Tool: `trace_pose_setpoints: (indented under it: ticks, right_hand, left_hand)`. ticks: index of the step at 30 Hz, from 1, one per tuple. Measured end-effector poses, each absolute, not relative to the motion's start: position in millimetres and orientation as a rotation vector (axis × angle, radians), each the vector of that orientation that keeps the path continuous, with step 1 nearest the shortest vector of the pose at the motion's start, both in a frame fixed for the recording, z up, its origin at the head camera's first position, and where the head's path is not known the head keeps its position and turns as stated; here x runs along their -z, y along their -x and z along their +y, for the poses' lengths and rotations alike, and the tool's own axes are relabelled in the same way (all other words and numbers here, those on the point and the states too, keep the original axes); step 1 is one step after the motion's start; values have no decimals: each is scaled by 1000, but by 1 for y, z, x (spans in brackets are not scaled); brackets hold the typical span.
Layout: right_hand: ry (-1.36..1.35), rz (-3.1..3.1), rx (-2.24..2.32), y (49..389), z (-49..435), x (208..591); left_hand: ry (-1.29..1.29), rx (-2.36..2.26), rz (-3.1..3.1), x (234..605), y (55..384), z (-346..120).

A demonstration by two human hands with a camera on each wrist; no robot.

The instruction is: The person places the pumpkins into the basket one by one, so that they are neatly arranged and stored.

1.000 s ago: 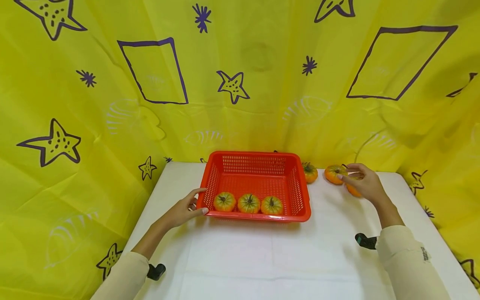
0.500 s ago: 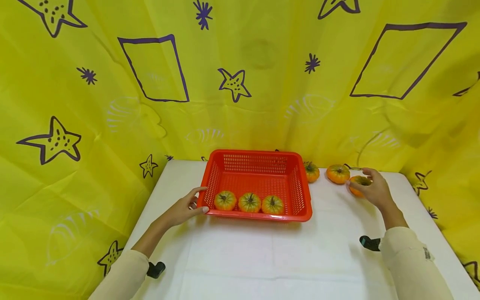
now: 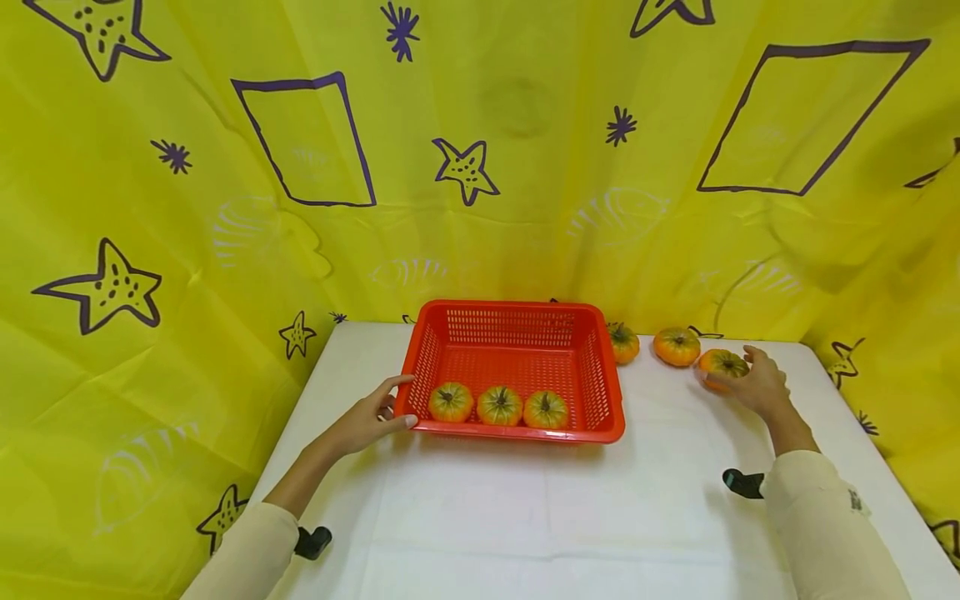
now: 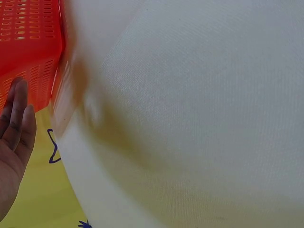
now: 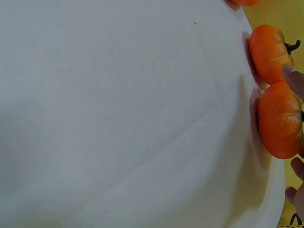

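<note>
My left hand (image 3: 367, 421) holds the near left corner of a red plastic basket (image 3: 510, 433), its thumb on the front rim. In the left wrist view, its fingers (image 4: 19, 107) lie along the basket's outer wall. Three small orange pumpkins sit in a row inside, among them the middle pumpkin (image 3: 498, 407). On the right, my right hand (image 3: 761, 387) spreads around the rightmost pumpkin (image 3: 723, 363). In the right wrist view, the thumb (image 5: 294, 78) is by the gap between this pumpkin and its neighbour (image 5: 270, 52), while the other fingertips (image 5: 298, 166) are just beyond it.
Another pumpkin (image 3: 624, 344) stands against the basket's right side, partly hidden by the rim. All rest on a white-covered table (image 3: 480, 517). A yellow curtain (image 3: 525, 225) with drawn stars hangs right behind and at both sides.
My right hand has moved right, away from the middle loose pumpkin to around the rightmost one, which shows more now. The left hand and basket have stayed put.
</note>
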State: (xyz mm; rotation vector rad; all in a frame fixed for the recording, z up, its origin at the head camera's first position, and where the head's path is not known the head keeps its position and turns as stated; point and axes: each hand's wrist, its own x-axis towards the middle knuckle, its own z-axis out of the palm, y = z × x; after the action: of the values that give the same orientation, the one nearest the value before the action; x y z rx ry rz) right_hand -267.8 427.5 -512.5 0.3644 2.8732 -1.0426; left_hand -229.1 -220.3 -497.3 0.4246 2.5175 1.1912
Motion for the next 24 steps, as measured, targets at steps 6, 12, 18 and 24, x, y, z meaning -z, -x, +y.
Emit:
trace_pose_setpoints:
  ticks: [6, 12, 18, 24]
  right_hand:
    - [-370, 2819, 928, 266, 432, 517]
    - [-377, 2825, 850, 266, 433, 518]
    - [-369, 2820, 891, 265, 433, 518]
    - [-308, 2824, 935, 262, 433, 522]
  left_hand:
    - [-429, -1198, 2515, 496, 228, -220]
    - [-432, -1204, 2512, 497, 229, -221]
    - [-452, -1199, 2521, 497, 228, -220]
    - [-456, -1188, 2528, 498, 229, -221]
